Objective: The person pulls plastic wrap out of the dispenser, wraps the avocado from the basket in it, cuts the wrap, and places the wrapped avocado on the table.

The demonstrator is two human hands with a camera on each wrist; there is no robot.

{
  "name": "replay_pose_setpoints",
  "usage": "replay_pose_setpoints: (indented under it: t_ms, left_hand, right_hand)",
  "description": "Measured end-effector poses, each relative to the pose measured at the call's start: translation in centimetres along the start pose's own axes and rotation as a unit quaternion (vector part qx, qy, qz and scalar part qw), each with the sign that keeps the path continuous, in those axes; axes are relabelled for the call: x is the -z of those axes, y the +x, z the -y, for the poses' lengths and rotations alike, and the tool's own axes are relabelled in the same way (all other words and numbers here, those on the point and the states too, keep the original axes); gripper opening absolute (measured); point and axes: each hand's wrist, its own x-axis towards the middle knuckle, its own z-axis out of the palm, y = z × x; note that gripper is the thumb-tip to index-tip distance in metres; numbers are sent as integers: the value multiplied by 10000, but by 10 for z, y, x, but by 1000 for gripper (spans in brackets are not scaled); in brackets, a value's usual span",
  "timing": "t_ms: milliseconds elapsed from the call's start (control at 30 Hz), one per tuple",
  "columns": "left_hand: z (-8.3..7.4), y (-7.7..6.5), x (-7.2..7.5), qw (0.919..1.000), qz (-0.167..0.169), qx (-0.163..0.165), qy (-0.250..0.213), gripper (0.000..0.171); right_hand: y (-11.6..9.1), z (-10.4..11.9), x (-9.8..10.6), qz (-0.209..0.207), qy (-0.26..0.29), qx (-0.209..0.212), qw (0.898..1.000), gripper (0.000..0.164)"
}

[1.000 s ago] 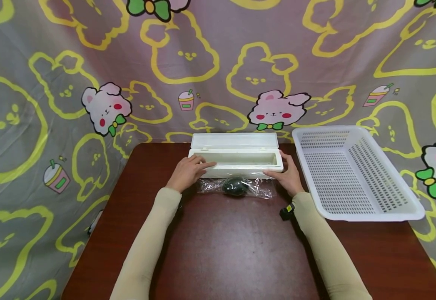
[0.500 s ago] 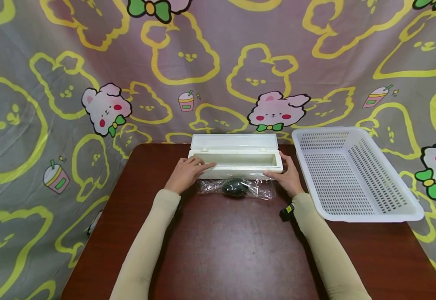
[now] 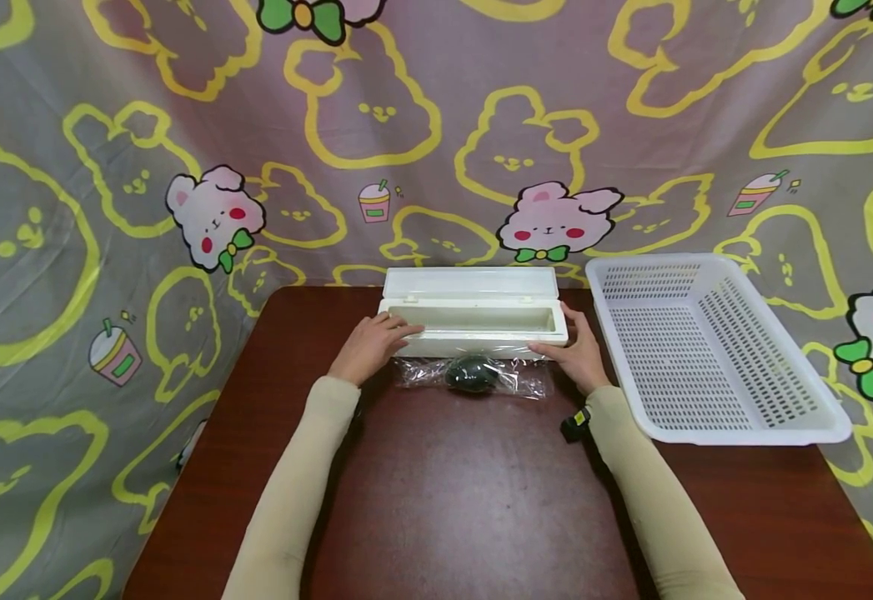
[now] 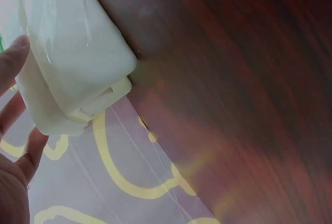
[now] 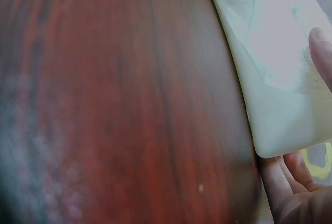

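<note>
A long white box (image 3: 474,343) lies across the back of the table, its hinged lid (image 3: 470,283) raised toward the curtain. Clear plastic film (image 3: 522,379) hangs over the front of the box and spreads onto the table. Under or within that film sits a dark green oval object (image 3: 471,373), avocado-like in look. My left hand (image 3: 367,348) holds the box's left end, one finger stretched along the front rim. At the other end my right hand (image 3: 577,350) grips the box, thumb (image 5: 321,58) on the front and fingers (image 5: 293,175) round the end.
To the right stands a white perforated plastic basket (image 3: 676,367), close beside my right forearm. The dark wood table (image 3: 474,500) stretches toward me. A patterned curtain (image 3: 436,125) rises directly behind the table's back edge.
My left hand's outstretched finger has drawn back slightly to the left along the front rim. The right hand, box, film and dark green object stay in place.
</note>
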Motion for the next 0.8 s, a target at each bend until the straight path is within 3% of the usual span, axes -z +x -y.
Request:
replay_pose_setpoints:
  t_ms: [233, 600, 800]
  left_hand:
    - [4, -2, -1, 9996, -27, -62, -272, 40]
    - [6, -11, 1, 9972, 131, 281, -682, 51]
    - [10, -10, -2, 9974, 73, 249, -667, 52]
  right_hand:
    - [-1, 0, 0, -16, 28, -10, 10000, 101]
    - [-1, 1, 0, 8, -1, 27, 10000, 101]
    - [-15, 33, 3, 94, 58, 12, 9999, 96]
